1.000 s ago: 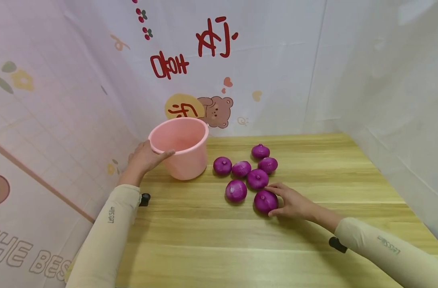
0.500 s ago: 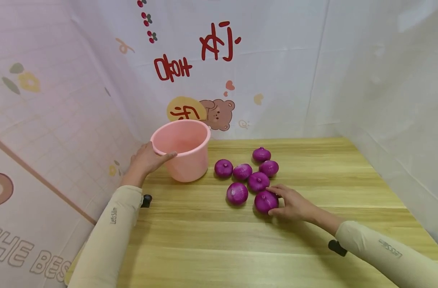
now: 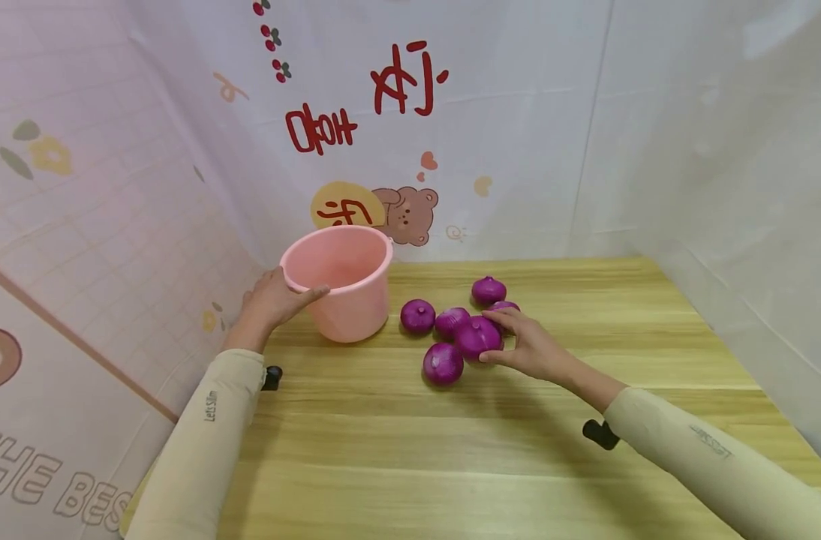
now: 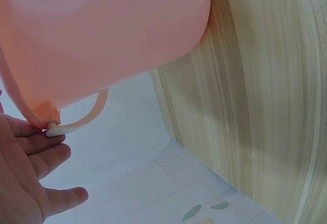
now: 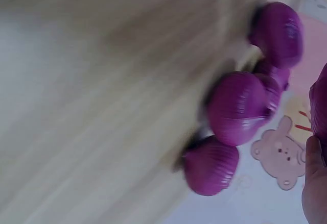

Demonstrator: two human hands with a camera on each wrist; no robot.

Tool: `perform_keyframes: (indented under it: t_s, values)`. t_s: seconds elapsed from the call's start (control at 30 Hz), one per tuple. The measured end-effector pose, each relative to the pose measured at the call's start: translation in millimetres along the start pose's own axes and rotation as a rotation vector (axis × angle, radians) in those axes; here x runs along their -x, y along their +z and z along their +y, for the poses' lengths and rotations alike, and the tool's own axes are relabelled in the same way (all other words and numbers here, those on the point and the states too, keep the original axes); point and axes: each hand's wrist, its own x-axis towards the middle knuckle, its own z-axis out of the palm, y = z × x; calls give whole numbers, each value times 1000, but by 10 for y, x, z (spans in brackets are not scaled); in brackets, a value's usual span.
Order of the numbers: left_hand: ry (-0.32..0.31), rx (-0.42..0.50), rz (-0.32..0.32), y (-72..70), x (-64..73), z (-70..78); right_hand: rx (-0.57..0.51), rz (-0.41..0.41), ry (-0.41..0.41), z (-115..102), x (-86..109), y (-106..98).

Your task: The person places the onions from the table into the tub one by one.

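My right hand (image 3: 528, 345) grips a purple onion (image 3: 478, 337) between thumb and fingers, raised over the other onions. In the right wrist view, the held onion (image 5: 320, 109) shows only at the right edge. Several onions lie on the table: the nearest onion (image 3: 443, 364), one closest to the bucket, and an onion at the back (image 3: 488, 290). The held onion hides part of the group. My left hand (image 3: 272, 304) rests on the rim of a pink bucket (image 3: 350, 311). In the left wrist view, its straight fingers (image 4: 51, 157) lie near the bucket's handle joint.
The wooden table (image 3: 410, 465) meets a printed sheet wall (image 3: 518, 135) behind, with further sheet walls at left and right. The bucket stands upright at the back left, its visible inside bare. Its handle (image 4: 94, 112) hangs down outside.
My right hand has lifted the nearest right-hand onion and moved it up and left, over the group. My left hand and the bucket have stayed in place.
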Motion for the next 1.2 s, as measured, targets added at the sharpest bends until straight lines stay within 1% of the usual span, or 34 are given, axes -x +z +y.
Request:
perform_keyframes:
  t_s: [0.1,0.17,0.23,0.3,0.5,0.7,0.8,0.97,1.2]
  values:
    - [-6,1,-4,20,1,-12,-32,32,10,-64,-138,-10]
    - [-8,-2,-3,27,1,-17,-35,58,26,-97,-233,-14]
    - [-9,-1,0,32,2,-20,-11,81,47,-131,-327,-16]
    - [-7,-6,-2,36,3,-18,-24,98,66,-158,-417,-7]
    - [-3,-4,-8,53,3,-17,-201,154,123,-282,-675,33]
    - [2,3,-7,63,-6,-29,-241,239,205,-442,-944,44]
    - [7,6,-4,59,-10,-30,-262,268,215,-508,-1091,57]
    - [17,19,5,37,-19,-28,-278,285,220,-626,-1301,103]
    - [19,7,18,26,-22,-11,-279,303,216,-801,-1537,243]
